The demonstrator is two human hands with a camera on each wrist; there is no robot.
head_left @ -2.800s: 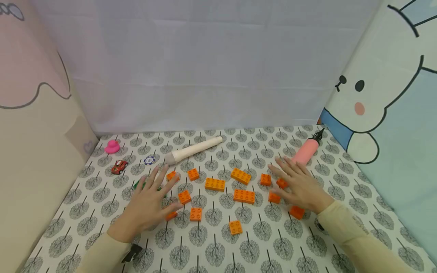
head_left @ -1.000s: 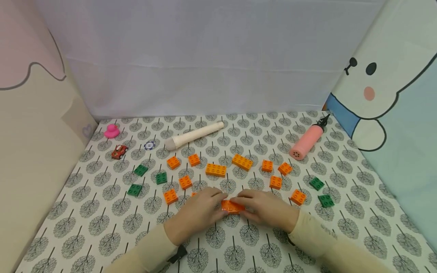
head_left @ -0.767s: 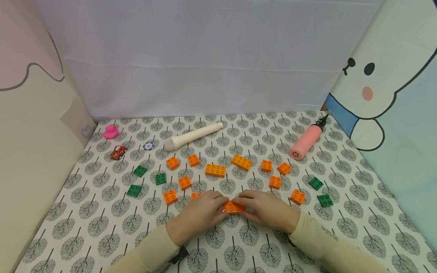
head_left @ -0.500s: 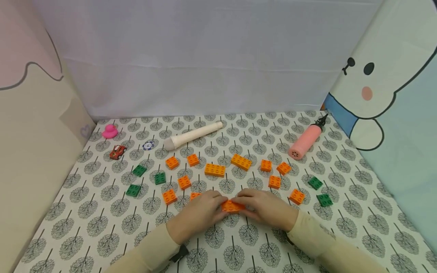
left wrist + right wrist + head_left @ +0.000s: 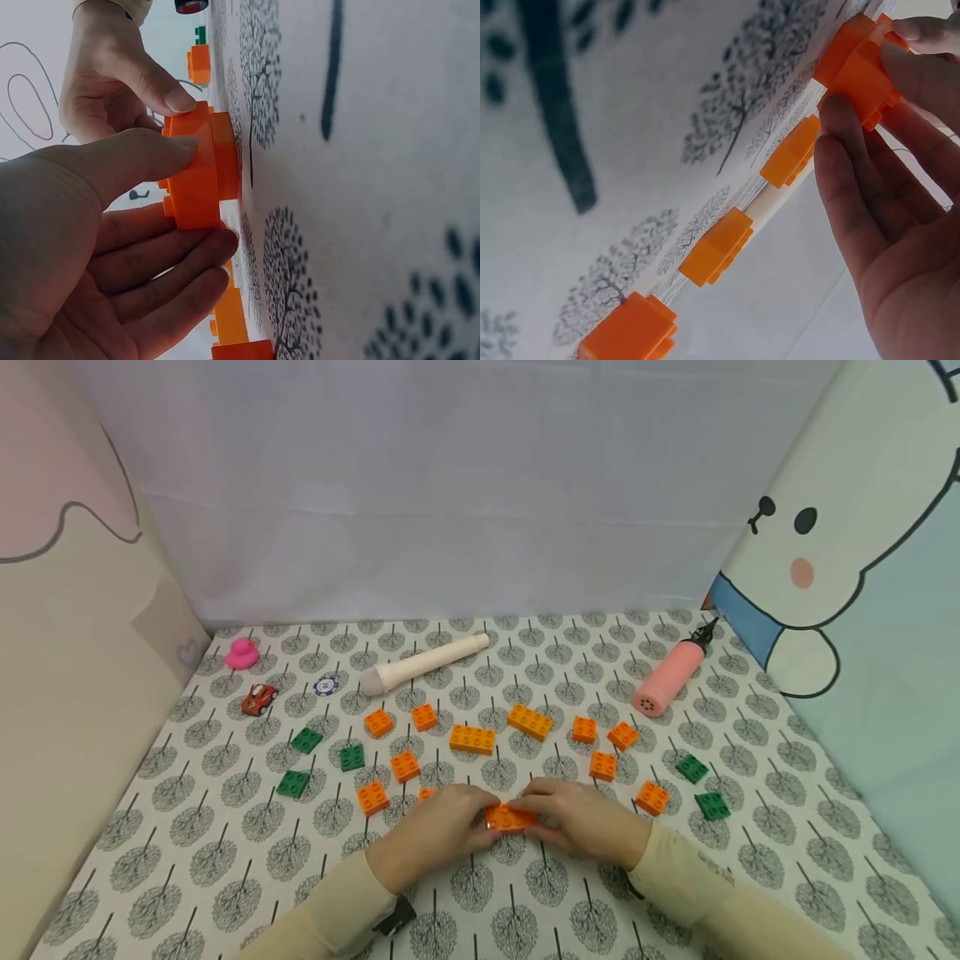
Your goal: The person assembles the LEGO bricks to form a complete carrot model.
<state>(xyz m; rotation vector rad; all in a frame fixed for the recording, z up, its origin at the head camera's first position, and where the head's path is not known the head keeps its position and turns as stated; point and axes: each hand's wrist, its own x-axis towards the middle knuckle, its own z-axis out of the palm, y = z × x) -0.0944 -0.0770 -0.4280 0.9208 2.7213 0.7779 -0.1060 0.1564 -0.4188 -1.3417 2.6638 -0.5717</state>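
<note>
Both hands meet low in the middle of the head view, around a long orange toy brick [image 5: 507,820]. In the left wrist view this long brick [image 5: 196,187] sits on top of a smaller orange brick [image 5: 228,161], which is close to the cloth. My left hand [image 5: 437,828] pinches one end, thumb on the near side and fingers beneath and behind. At the other end, my right hand [image 5: 583,820] grips the brick between thumb and fingers. The fingers cover both ends of the pair in the head view.
Several small orange bricks [image 5: 405,766] and two long ones [image 5: 472,739] lie beyond the hands. Green bricks [image 5: 293,783] lie at both sides. Farther back are a white tube [image 5: 427,664], pink pump [image 5: 670,679], red toy car [image 5: 259,699], pink duck [image 5: 242,654] and poker chip [image 5: 326,684].
Both hands, spread apart over the bricks at first, have come together in the middle. One long and one small orange brick left their places and are now joined between the hands. Lately little moves.
</note>
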